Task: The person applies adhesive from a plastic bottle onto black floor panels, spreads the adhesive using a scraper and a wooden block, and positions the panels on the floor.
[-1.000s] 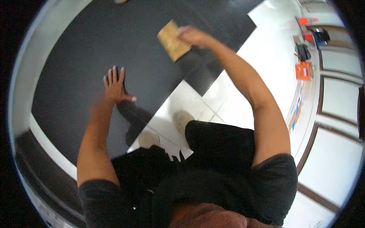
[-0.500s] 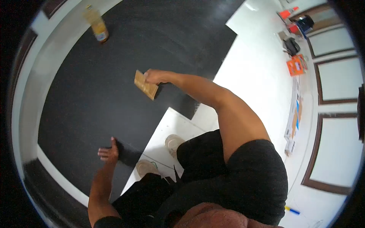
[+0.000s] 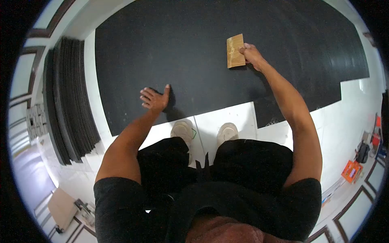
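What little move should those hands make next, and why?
Probably the right hand should press the wooden piece against the black floor covering and slide it a little. That hand already grips the piece by one side, right at or just above the covering, while the left hand is spread and holds nothing.

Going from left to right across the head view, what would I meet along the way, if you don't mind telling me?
A stack of dark sheets, the left hand, the left shoe, a tan board, the right hand, an orange box.
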A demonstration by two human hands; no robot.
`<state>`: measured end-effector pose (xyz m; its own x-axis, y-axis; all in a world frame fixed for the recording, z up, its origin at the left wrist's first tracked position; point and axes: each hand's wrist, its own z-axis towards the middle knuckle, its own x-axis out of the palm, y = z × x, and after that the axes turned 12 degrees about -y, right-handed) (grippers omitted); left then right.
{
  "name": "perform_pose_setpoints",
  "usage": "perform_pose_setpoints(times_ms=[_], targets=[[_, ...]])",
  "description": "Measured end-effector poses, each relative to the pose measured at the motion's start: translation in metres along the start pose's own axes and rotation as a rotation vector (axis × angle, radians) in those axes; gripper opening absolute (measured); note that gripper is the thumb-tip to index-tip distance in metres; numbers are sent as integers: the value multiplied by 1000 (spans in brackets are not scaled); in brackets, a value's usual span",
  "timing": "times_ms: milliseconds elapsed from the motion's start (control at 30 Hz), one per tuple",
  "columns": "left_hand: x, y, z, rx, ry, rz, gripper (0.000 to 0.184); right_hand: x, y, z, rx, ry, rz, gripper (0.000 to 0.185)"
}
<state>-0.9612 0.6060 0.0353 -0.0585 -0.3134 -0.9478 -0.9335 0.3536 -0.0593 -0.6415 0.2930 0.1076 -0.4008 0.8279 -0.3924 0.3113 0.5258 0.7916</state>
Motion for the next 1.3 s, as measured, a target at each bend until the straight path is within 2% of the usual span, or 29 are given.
perform_pose_setpoints(times_ms=[33, 100, 233, 267, 300, 333, 367, 400, 433, 467, 533, 567, 600, 667, 700, 767, 900, 967, 1133, 1200, 1233, 1300], targets=[[1, 15, 5, -22, 4, -4, 132, 3, 2, 4, -3, 19, -12, 30], [-5, 39, 7, -242, 153, -9, 132, 13, -2, 16, -50, 80, 1, 30], [-16, 33, -11, -229, 267, -38, 141, 30, -14, 32, -62, 129, -47, 30], [74, 89, 35, 263, -390, 167, 143, 36, -12, 28, -37, 149, 4, 29], [159, 142, 79, 447, -1226, 576, 144, 42, -7, 25, -17, 161, 57, 29], [152, 135, 76, 362, -1279, 657, 145, 45, -3, 16, -16, 183, 82, 30], [107, 103, 60, 406, -798, 408, 143, 48, 4, 8, -19, 191, 107, 30], [41, 48, 29, 108, -131, 26, 141, 49, 0, 9, -16, 240, 106, 32], [19, 19, 13, -57, 85, -94, 140, 52, -8, 11, -2, 294, 105, 34], [10, -1, 2, -101, 134, -146, 138, 54, -6, 5, -9, 305, 80, 37], [5, -39, -5, -7, 102, -221, 135, 60, -4, -7, 11, 327, 66, 42], [10, -54, 4, 49, 9, -223, 131, 64, -5, -11, 38, 336, 81, 44], [15, -70, 10, 110, -79, -229, 127, 69, -13, -13, 10, 315, 127, 42], [-5, -112, 17, 151, -81, -267, 120, 84, -40, 4, -59, 337, 164, 41], [-1, -123, 34, 189, -62, -239, 121, 90, -51, 10, -99, 386, 163, 42], [3, -143, 67, 259, -31, -212, 122, 97, -54, 1, -158, 330, -21, 44], [-3, -188, 92, 373, -42, -172, 130, 86, -60, -38, -35, 379, 3, 48], [-12, -213, 91, 437, -20, -153, 133, 92, -79, -33, -84, 417, -50, 50], [-22, -264, 75, 511, 49, -77, 147, 108, -92, -31, -346, 568, -151, 51], [-18, -279, 89, 496, 55, -65, 150, 104, -81, -33, -525, 579, -193, 45], [-16, -283, 95, 528, 73, -26, 153, 101, -71, -24, -534, 610, -204, 45], [-22, -289, 93, 509, 103, -22, 155, 88, -42, -12, -700, 462, -485, 46]])
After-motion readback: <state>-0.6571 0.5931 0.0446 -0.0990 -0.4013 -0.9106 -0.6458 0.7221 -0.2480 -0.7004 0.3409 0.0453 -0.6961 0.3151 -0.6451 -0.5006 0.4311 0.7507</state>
